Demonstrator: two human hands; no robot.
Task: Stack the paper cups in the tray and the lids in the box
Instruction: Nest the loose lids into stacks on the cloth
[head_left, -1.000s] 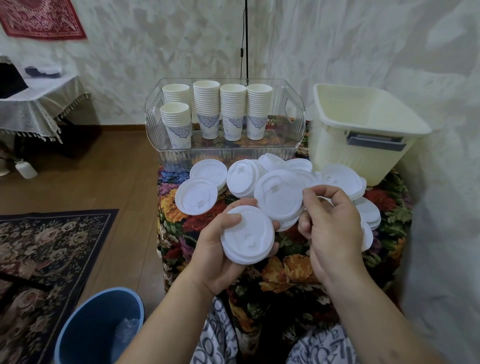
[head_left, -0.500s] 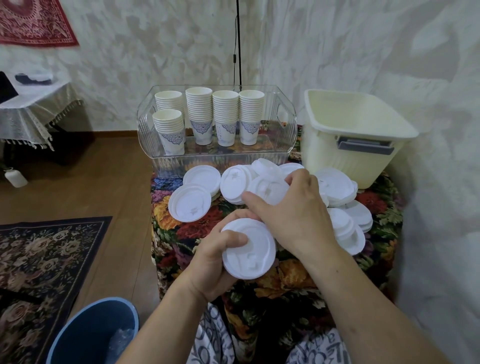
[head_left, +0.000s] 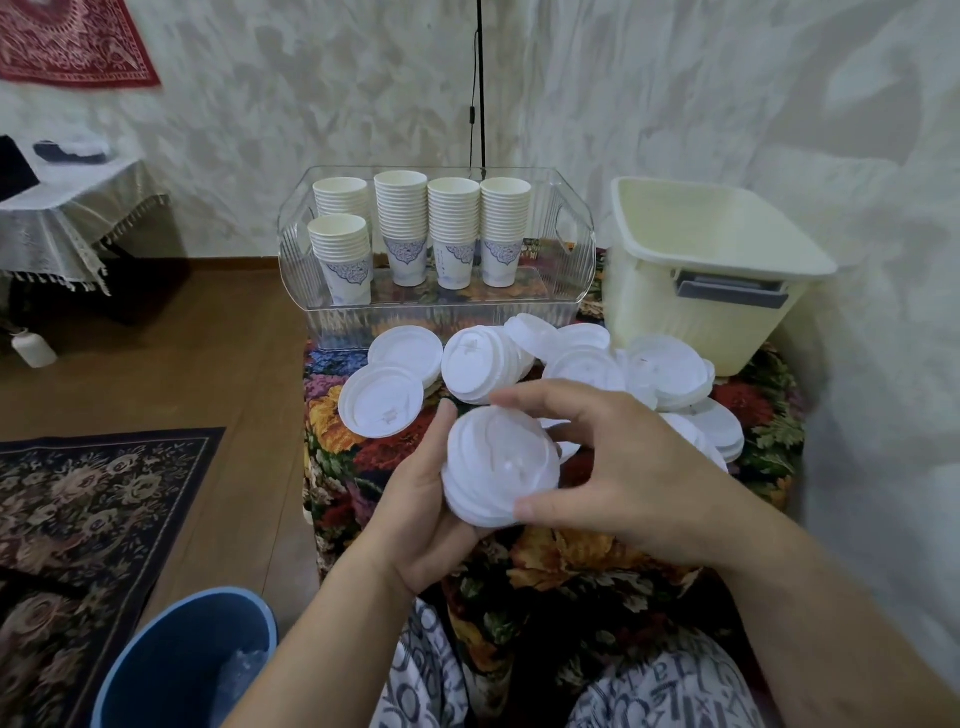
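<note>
The cups part of the task looked finished: 5 stacks of paper cups (head_left: 426, 228) stood upright inside the clear tray (head_left: 574, 244) at the far side of the counter (head_left: 571, 551). The step in hand was the lids. The left hand (head_left: 415, 525) held a small stack of lids (head_left: 501, 462) from below and from the left, its fingers curled under the stack and its thumb lying along the left edge. The right hand (head_left: 618, 467) came over the same stack from the right, with the index finger stretched across the far edge and the thumb pressed on the near edge, so it pinched the top lid onto the stack. The picture was a little blurred there, so I could not tell whether that lid already sat flat on the others.

Many loose lids (head_left: 587, 364) lay on the counter between the hands and the tray, some in short leaning piles, and 2 lids (head_left: 387, 389) lay apart at the left. The cream box (head_left: 711, 291) stood at the far right, just beside the tray, and no lid was visible inside it from this view.

In my judgement the lids step was at its beginning. The next move called for seating the top lid evenly, then gathering more lids from the counter, and carrying the stack with a firm grip to the box, because such thin lids can slide apart easily.
</note>
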